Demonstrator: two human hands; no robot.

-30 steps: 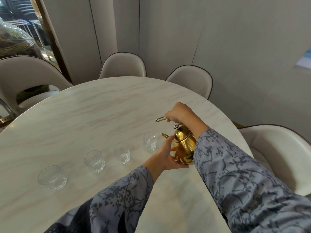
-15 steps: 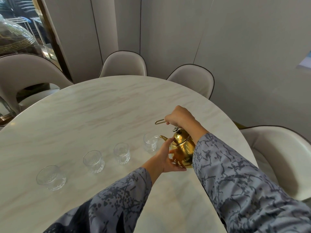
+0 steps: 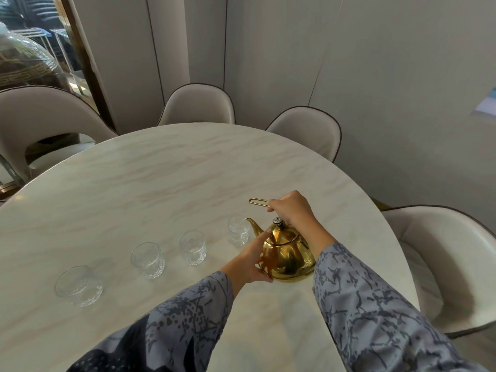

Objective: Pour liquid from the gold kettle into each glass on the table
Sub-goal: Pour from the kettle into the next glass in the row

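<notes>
While the gold kettle [image 3: 288,253] sits on the marble table [image 3: 161,183], over toward its right side, both hands are on it. Right hand [image 3: 291,210] is closed around the thin wire handle [image 3: 259,202], which sticks out past the fist to the left, so the hand is basically right above the lid knob [image 3: 277,220]. Left hand [image 3: 248,260] is spread open with the palm flat against the left flank of the kettle body, thumb down near the base, fingers up near the root of the spout [image 3: 253,226]; you can see its reflection in the gold.

Spout points left, and its tip is just beside the rim of the nearest glass [image 3: 238,233]; can't tell if they touch. Three more glasses run off to the left in a rough diagonal row coming nearer the camera: second glass [image 3: 192,247], third glass [image 3: 147,260], fourth glass [image 3: 78,285]. All upright and apart from each other. Both sleeves are a grey patterned fabric.
</notes>
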